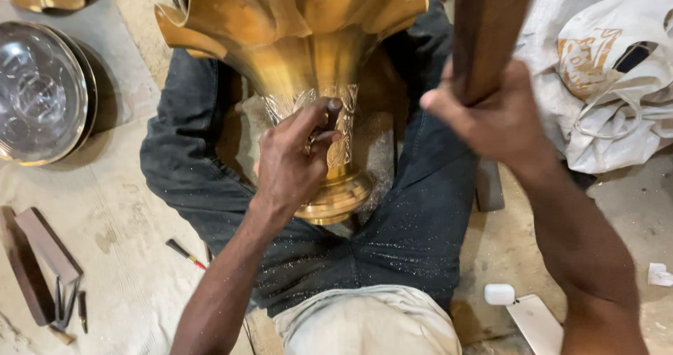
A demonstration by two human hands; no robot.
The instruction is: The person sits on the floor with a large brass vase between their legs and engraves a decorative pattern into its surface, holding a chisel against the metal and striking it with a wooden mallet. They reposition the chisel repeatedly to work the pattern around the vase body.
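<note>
A tall fluted brass vase with a flared, wavy rim [308, 39] is held between the knees of the person seated on the floor, its ringed foot toward the lap and its mouth toward the upper edge of the floor area. The left hand [294, 159] is closed narrowly around a small dark chisel-like tool [329, 113], whose tip is pressed against the engraved band on the vase's neck. The right hand [491, 113] is wrapped firmly around a dark wooden mallet handle [487, 32], raised beside the vase. The step in hand is judged to be chasing the pattern into the neck. A measured blow onto the tool head would be called for, with the tip kept steady on the line. A round silver-coloured metal dish [38, 92] lies at the left edge of the floor, and a heap of white cloth bags [610, 74] at the right.
</note>
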